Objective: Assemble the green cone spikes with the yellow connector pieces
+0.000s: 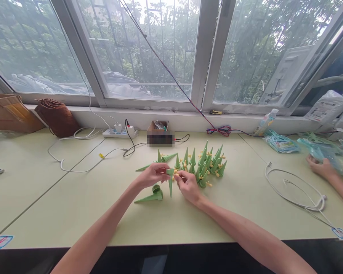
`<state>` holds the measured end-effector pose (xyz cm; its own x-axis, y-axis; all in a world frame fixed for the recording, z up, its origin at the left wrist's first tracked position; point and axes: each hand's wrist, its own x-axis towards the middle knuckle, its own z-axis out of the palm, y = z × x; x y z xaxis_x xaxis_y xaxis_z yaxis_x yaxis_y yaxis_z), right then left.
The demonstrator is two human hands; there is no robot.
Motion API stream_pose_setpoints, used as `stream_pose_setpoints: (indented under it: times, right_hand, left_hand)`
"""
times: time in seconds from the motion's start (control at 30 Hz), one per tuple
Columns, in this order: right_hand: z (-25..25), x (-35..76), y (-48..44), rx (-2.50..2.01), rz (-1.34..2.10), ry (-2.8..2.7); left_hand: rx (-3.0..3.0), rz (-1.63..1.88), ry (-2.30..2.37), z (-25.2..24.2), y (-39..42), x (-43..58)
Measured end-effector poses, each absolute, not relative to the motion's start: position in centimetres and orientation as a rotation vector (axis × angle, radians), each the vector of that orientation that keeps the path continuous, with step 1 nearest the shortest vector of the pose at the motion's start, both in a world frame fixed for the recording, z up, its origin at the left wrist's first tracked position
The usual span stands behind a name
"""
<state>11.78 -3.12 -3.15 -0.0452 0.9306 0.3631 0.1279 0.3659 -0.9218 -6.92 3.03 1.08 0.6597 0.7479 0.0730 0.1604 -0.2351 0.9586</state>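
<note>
A green plastic watering spike hangs point down over the table, its wide end pinched in my left hand. From the other side, my right hand has its fingers closed on a small yellow valve at the spike's wide end. Whether the valve is fully seated there I cannot tell. Just below my left hand lie a loose green spike and a round green cap. More green spikes lie behind that hand. Several spikes with yellow valves stand points up beyond my right hand.
A power strip and a small open box sit along the window sill. White cables curl across the right side. Another person's hand touches plastic bags at far right. A bottle stands by the sill.
</note>
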Motion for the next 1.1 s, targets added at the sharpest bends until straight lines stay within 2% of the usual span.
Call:
stream_pose_setpoints:
  times: [0.27,0.47,0.73,1.1]
  right_hand:
    - [-3.1,11.5,-3.1,-1.001,0.975,-1.386]
    - [-2.8,11.5,-3.4,-1.014,0.717,-1.454]
    - [-2.5,11.7,-3.4,-0.934,0.392,-1.632]
    - [-3.1,11.6,-3.5,-0.879,0.346,-1.708]
  left_hand:
    - [1.706,0.726,0.680,1.8,2.5,-6.4]
    - [1.543,0.753,0.732,1.6,2.9,-6.4]
    - [1.439,0.336,0.754,2.0,2.8,-6.8]
    - [1.343,0.287,0.654,2.0,2.8,-7.2]
